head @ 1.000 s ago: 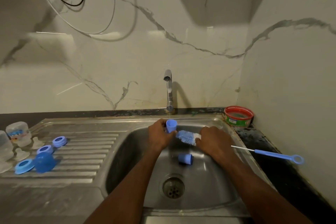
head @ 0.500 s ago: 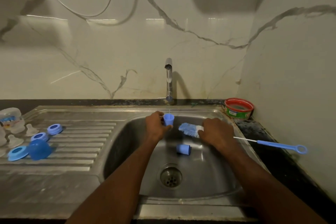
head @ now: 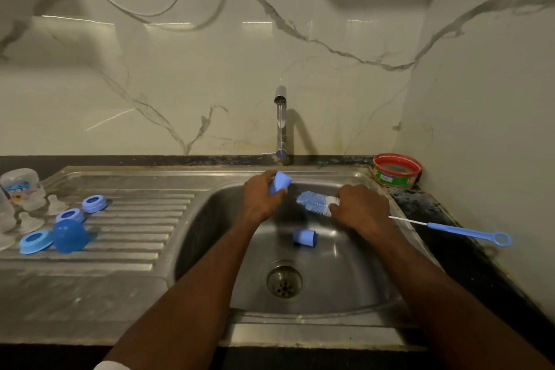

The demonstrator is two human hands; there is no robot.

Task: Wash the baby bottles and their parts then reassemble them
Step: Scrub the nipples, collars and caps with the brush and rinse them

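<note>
My left hand (head: 260,198) grips a small blue bottle cap (head: 280,182) over the back of the steel sink (head: 330,294), tilted toward the right. My right hand (head: 359,209) holds a blue bottle brush (head: 313,203) just behind its bristles, and the long handle (head: 468,232) sticks out to the right over the counter. The bristles point at the cap, a short gap apart. A second blue cap (head: 304,238) lies on its side in the basin. A thin stream runs from the tap (head: 280,126).
On the drainboard (head: 135,234) at left lie blue screw rings (head: 94,203), a blue dome cover (head: 70,236), clear teats (head: 55,204) and upturned clear bottles (head: 21,186). A red-rimmed green tub (head: 396,170) stands at the back right corner. The drain (head: 283,279) is near the front.
The blue cap in my left hand has tipped from upright under the stream toward the brush. The camera view has shifted slightly; my right hand has barely moved.
</note>
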